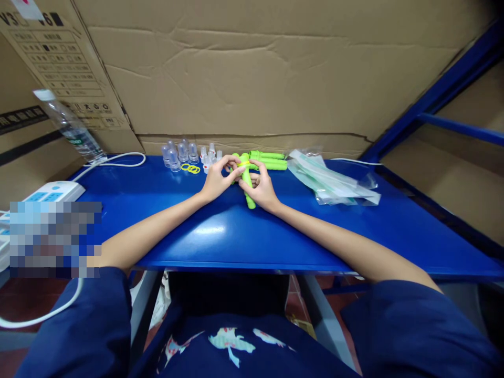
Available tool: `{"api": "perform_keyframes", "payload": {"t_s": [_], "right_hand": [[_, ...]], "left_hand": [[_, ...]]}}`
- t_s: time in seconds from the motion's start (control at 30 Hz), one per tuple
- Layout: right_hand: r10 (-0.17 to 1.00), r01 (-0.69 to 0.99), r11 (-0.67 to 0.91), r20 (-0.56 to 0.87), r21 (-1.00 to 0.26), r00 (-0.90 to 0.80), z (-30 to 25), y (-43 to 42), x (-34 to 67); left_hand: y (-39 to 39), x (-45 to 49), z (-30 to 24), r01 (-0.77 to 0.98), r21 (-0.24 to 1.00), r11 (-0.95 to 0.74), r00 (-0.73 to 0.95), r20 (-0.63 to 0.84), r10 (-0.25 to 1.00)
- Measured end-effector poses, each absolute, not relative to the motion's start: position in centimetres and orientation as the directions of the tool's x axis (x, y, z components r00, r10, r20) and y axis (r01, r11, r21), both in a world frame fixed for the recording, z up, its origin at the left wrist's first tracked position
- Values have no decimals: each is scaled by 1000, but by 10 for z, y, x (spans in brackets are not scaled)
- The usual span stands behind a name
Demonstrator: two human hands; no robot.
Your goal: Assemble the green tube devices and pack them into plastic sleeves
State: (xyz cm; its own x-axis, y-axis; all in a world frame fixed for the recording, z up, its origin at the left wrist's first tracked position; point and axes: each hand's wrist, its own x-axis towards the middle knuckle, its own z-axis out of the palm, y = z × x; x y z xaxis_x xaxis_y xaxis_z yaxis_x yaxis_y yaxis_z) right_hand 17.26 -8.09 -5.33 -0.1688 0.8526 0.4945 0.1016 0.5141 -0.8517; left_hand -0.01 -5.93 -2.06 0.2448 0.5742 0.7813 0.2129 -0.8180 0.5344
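Both hands are together over the middle of the blue table, around a lime-green plastic tube [249, 198]. My right hand [263, 190] grips its body, with the tube's lower end pointing down toward me. The fingertips of my left hand [221, 177] pinch at the upper end, where a yellow ring [244, 163] shows around the tube. Just behind my hands lie more green tubes [271, 164]. Left of my left hand are several loose yellow rings [191, 168], clear plastic caps [173, 159] and small clear pieces with red marks [207, 164]. My fingers partly hide the tube's upper end.
Clear plastic bags with white and green contents [334, 181] lie to the right. A water bottle [73, 128] leans at the back left, near a white power strip [55, 191] and its cable. Cardboard [244, 79] walls the back; a blue metal frame [437, 84] rises at right.
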Motion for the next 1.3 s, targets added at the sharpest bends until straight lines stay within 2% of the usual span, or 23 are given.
{"api": "perform_keyframes", "payload": {"t_s": [0.17,0.43,0.67,0.9,1.2,1.3], "right_hand": [[859,90,500,480,-861,-177,-51,-83,172],[868,20,470,458,-882,-190,-46,-88,172],[871,27,468,456,-883,-181,-45,-88,171],[874,56,463,445,-885,-194,-46,-86,172],[887,63,442,426,-895,-178,-51,-81,172],[887,69,441,422,-895,-189,-50,-80,172]], "left_hand": [[-57,-5,-20,330,426,-842,262,816,515],[-49,-5,-30,285,459,-841,289,796,532],[-45,-8,-31,332,504,-797,292,749,595],[-45,-12,-30,317,486,-815,306,761,572],[-45,-12,-29,346,538,-769,296,715,634],[-43,-13,-34,359,508,-783,343,708,617]]}}
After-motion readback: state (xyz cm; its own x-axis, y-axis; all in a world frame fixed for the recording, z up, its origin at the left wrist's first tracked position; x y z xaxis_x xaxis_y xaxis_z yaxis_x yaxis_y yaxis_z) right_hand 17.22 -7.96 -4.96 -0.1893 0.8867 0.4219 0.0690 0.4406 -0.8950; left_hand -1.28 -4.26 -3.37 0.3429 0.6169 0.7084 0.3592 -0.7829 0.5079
